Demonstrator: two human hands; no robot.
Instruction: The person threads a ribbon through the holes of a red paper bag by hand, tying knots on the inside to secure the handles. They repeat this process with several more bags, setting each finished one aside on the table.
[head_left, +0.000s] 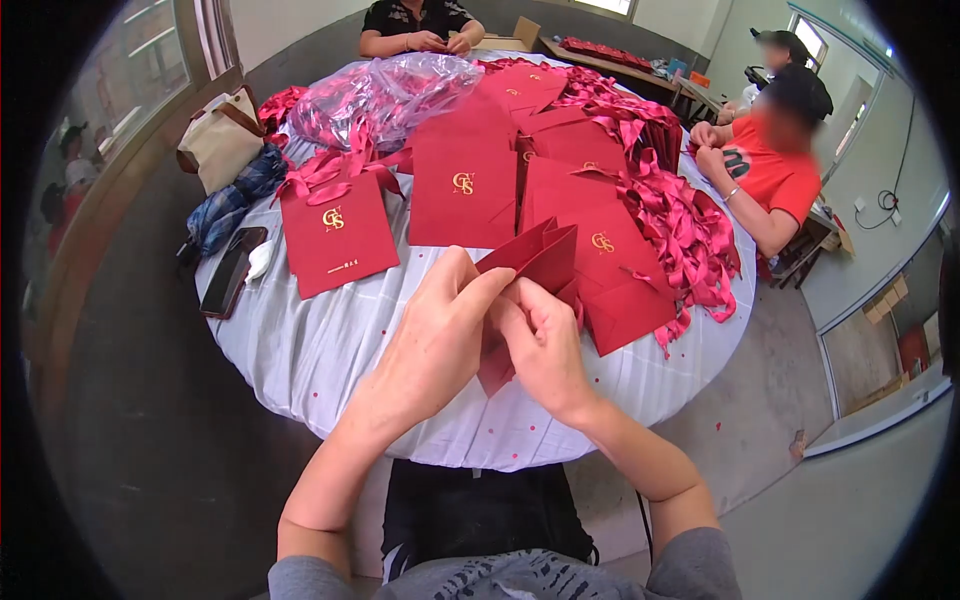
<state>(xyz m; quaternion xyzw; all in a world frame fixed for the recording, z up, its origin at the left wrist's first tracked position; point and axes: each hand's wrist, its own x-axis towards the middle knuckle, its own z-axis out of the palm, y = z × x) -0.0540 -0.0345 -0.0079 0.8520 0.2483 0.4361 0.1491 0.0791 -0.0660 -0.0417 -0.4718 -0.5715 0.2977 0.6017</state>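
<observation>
A red paper gift bag [545, 258] is held upright over the near side of the table, its top open and its side fold showing. My left hand [437, 325] grips it from the left, thumb and fingers closed at the bag's edge. On the right, my right hand [545, 345] pinches the same bag, and the two hands' fingertips meet. Whatever small part lies between the fingertips is hidden. Just beyond are flat red bags with gold lettering, one bag [463, 190] straight ahead and another bag [340, 235] with ribbon handles to the left.
The round table has a white cloth [330, 370]. Pink ribbons [700, 250] are heaped at right, and a clear plastic bag [385, 95] of ribbons lies behind. A phone [233, 272], folded umbrella [235, 200] and beige handbag [220, 140] sit left. Other people sit across and right [770, 180].
</observation>
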